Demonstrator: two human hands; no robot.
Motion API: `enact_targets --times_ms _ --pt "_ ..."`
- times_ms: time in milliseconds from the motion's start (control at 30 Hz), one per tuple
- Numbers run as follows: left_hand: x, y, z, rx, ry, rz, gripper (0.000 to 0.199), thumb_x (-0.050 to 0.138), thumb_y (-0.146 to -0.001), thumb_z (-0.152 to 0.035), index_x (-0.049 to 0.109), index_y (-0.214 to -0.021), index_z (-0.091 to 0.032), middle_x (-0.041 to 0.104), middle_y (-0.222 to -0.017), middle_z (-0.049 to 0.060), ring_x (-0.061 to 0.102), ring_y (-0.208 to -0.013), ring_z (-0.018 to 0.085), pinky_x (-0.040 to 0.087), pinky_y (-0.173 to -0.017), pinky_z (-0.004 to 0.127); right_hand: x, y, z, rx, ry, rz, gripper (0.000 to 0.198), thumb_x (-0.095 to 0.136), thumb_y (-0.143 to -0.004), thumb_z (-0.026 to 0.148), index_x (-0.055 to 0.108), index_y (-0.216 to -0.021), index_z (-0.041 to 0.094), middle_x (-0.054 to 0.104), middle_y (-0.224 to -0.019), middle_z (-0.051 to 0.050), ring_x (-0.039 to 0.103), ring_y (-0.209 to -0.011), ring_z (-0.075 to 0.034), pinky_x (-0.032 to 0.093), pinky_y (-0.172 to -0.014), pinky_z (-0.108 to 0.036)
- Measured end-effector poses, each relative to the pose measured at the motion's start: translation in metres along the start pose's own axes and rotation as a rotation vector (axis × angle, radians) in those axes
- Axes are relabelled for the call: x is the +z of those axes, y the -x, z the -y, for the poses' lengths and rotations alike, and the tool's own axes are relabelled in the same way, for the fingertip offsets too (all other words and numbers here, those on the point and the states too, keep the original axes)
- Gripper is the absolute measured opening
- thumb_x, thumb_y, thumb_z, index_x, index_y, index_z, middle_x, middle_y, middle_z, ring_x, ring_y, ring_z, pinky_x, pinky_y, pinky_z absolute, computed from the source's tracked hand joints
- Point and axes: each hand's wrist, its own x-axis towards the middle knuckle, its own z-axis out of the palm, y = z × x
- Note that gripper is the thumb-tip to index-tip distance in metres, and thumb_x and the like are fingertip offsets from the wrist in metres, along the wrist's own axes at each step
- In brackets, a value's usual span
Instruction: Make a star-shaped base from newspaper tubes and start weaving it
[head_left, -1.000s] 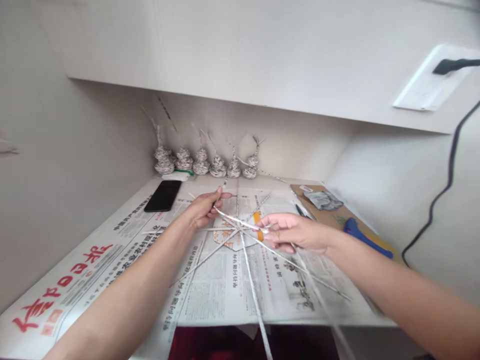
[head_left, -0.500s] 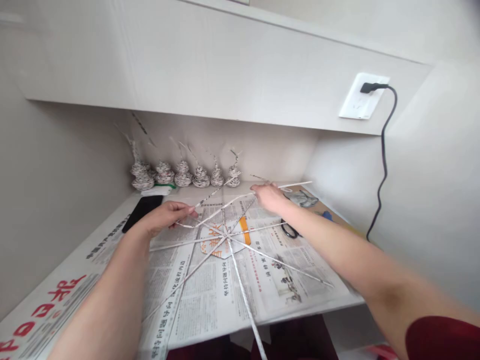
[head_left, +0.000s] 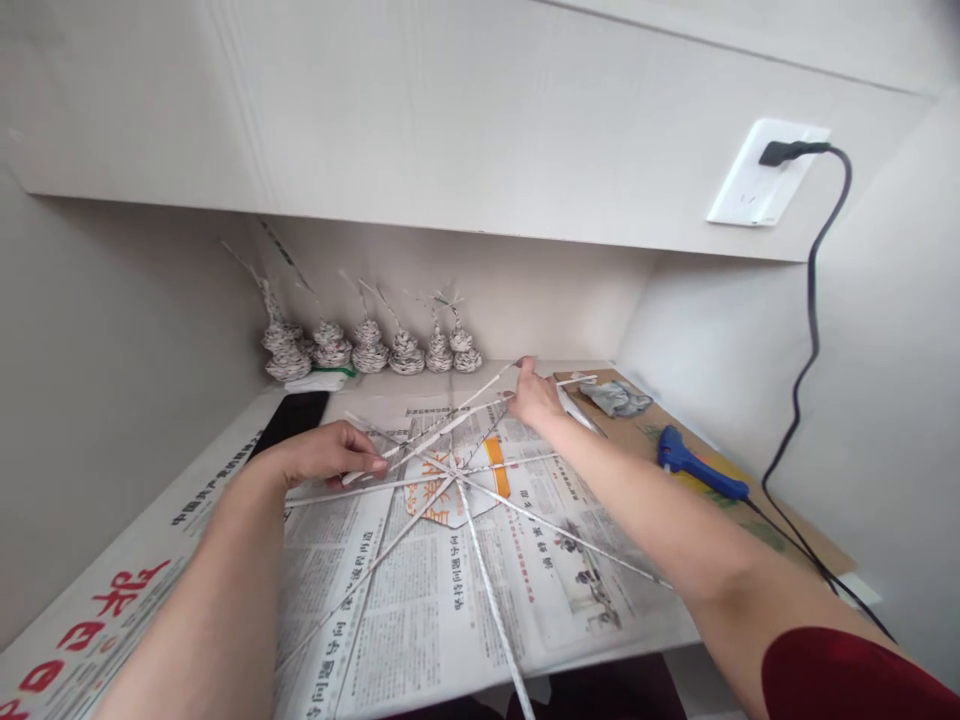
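Rolled newspaper strips radiate like spokes from a crossing point over a white and orange printed piece. My left hand is closed, thumb and fingers pinching paper strips left of the crossing. Beyond the crossing, to the right, my right hand grips a paper strip with its fingertips. That strip slants down toward my left hand, and a second one runs close beneath it. My right forearm hides the right part of the newspaper sheet below.
Several woven paper gourd shapes line the back wall. A black flat object lies behind my left hand. At right, a blue glue gun and a grey crumpled piece rest on brown board. A black cord hangs from the wall socket.
The strip that pointed up from my left hand now stretches across to my right hand. The view has shifted, showing the whole glue gun, while my right arm now covers the black-handled scissors.
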Motion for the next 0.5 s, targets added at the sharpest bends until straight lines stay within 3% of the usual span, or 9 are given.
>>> enact_targets --times_ms 67,167,233,333,500 --pt "0.001 0.001 -0.002 -0.009 0.002 0.004 0.029 0.081 -0.059 -0.046 0.079 -0.068 -0.018 0.042 -0.048 -0.001 0.037 -0.047 0.011 0.037 -0.043 0.02 -0.001 0.001 -0.002 -0.045 0.005 -0.014 0.059 0.05 -0.095 0.026 0.028 -0.147 0.011 0.069 -0.116 -0.02 0.065 -0.103 -0.028 0.035 -0.093 -0.04" --pt "0.002 0.001 -0.002 -0.034 -0.011 -0.009 0.028 0.082 -0.058 -0.045 0.078 -0.066 -0.018 0.045 -0.051 0.0 0.04 -0.05 0.012 0.038 -0.043 0.02 -0.002 0.004 -0.007 -0.132 0.039 -0.022 0.041 0.046 -0.093 0.018 0.049 -0.134 0.019 0.071 -0.114 -0.016 0.062 -0.106 -0.028 0.033 -0.091 -0.039" --pt "0.001 -0.002 0.0 -0.052 -0.02 -0.031 0.03 0.083 -0.057 -0.045 0.077 -0.064 -0.017 0.049 -0.054 0.001 0.043 -0.052 0.013 0.04 -0.044 0.02 -0.005 0.005 -0.012 -0.147 0.083 -0.05 0.035 0.045 -0.09 0.011 0.059 -0.122 0.017 0.072 -0.109 -0.017 0.06 -0.108 -0.03 0.031 -0.092 -0.041" --pt "-0.002 -0.009 0.007 -0.046 0.022 -0.052 0.031 0.084 -0.056 -0.044 0.075 -0.064 -0.016 0.054 -0.056 0.001 0.047 -0.053 0.013 0.042 -0.046 0.02 -0.012 0.003 -0.023 -0.129 0.159 -0.129 0.038 0.043 -0.088 0.005 0.061 -0.12 0.013 0.071 -0.108 -0.021 0.057 -0.109 -0.033 0.028 -0.093 -0.045" --pt "0.009 -0.017 0.002 0.066 0.24 -0.156 0.033 0.087 -0.056 -0.029 0.075 -0.084 -0.016 0.064 -0.06 0.001 0.054 -0.053 0.012 0.045 -0.052 0.02 -0.027 0.006 -0.048 -0.092 0.236 -0.194 0.035 0.044 -0.089 0.007 0.063 -0.118 0.012 0.072 -0.102 -0.021 0.056 -0.107 -0.033 0.025 -0.093 -0.048"
